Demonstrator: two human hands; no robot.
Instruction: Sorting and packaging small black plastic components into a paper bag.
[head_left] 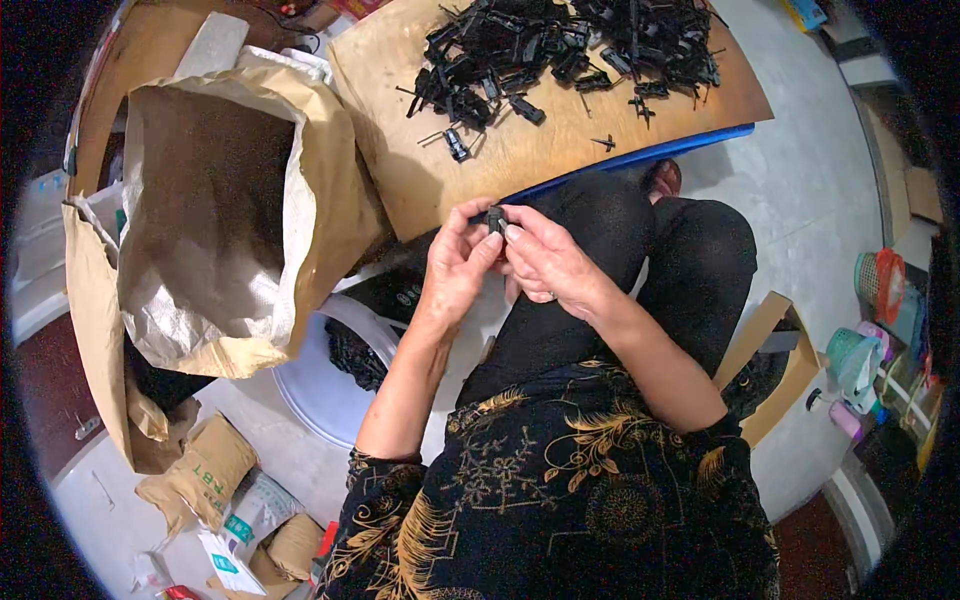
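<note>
Between my two hands, just off the near edge of the wooden board [400, 120], is a small black plastic part [495, 219]. My left hand [462, 245] pinches it between thumb and fingers from the left. From the right, the thumb and fingertips of my right hand [548, 255] close on the same part. Its finer shape is partly hidden by the fingers. Beyond my hands, a large heap of black plastic parts [530, 50] covers the far side of the board. One loose part with a thin metal pin [457, 147] lies nearer, and small black cross-shaped pieces [604, 143] lie at the right.
A big open paper sack [335, 160] with white lining stands at the left. Below it, a white bucket [300, 390] holds black parts. Packages [215, 470] lie on the floor at lower left. A cardboard box [775, 400] and baskets [868, 278] are on the right.
</note>
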